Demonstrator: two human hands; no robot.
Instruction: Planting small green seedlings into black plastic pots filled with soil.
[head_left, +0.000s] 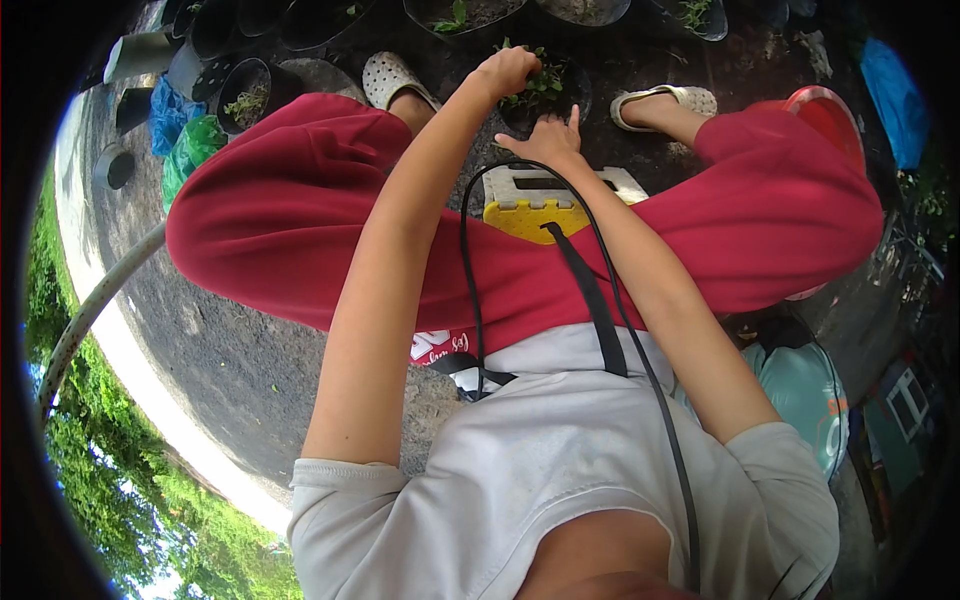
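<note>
A black plastic pot (583, 94) with a leafy green plant (553, 79) stands on the ground between my feet. My left hand (508, 73) is over the pot's left side, its fingers curled down among the leaves. Whether those fingertips pinch a stem or leaf is hidden by the hand. At the near rim rests my right hand (551, 141), palm down, thumb and little finger spread wide. Its middle fingers bend towards the pot, and nothing shows in its grasp.
A white and yellow plastic step stool (536, 214) sits between my legs. Several potted plants line the far side, including a pot (251, 101) at left. Blue (171, 112) and green plastic bags (193, 150) lie nearby. A red basin (829, 124) is beside my right knee. A black cable (466, 247) loops before me.
</note>
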